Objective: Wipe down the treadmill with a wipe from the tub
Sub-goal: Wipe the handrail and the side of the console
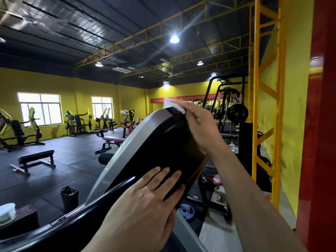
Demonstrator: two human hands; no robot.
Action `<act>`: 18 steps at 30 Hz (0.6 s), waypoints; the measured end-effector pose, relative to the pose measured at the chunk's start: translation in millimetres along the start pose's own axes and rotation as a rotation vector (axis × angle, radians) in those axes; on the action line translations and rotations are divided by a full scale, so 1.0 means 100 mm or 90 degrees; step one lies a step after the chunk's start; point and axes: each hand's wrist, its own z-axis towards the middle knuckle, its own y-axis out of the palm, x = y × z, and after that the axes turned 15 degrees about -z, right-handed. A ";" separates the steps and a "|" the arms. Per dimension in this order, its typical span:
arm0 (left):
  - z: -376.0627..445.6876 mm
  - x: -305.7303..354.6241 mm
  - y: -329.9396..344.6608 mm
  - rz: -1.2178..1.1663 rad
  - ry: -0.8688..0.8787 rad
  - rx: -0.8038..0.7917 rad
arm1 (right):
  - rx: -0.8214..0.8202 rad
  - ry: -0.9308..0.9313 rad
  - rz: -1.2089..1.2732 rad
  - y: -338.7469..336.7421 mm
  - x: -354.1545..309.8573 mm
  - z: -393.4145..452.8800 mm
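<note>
The treadmill console fills the middle of the view, a black panel in a grey frame, tilted up. My right hand reaches over its top edge and presses a white wipe against the top corner; most of the wipe is hidden under the fingers. My left hand lies flat on the lower part of the black panel, fingers straight. The wipe tub, white with a green label, stands at the far lower left on a dark stand.
A black handrail curves across the lower left. A black bin stands on the floor beyond it. Benches and weight machines fill the room behind. A yellow steel column and a red pillar rise at right.
</note>
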 end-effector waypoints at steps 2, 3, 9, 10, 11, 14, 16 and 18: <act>-0.01 -0.01 0.01 0.002 0.006 -0.002 | 0.009 0.125 -0.004 -0.06 0.34 0.21; -0.01 -0.01 0.01 0.002 0.009 -0.003 | 0.009 0.177 -0.005 -0.08 0.47 0.30; 0.02 -0.04 0.09 -0.002 0.038 0.047 | 0.013 0.074 0.094 -0.03 -0.13 -0.18; 0.04 -0.05 0.11 -0.002 0.044 0.059 | 0.011 0.015 0.099 0.00 -0.27 -0.34; 0.05 -0.06 0.13 0.000 0.052 0.067 | 0.016 -0.043 0.098 0.04 -0.34 -0.45; 0.05 -0.09 0.18 0.009 0.069 0.069 | 0.035 -0.057 0.098 0.04 -0.14 -0.33; 0.04 -0.11 0.19 0.026 0.075 0.067 | 0.051 0.065 0.089 0.00 0.21 -0.08; 0.06 -0.12 0.20 0.042 0.084 0.080 | 0.050 0.187 0.067 -0.04 0.69 0.20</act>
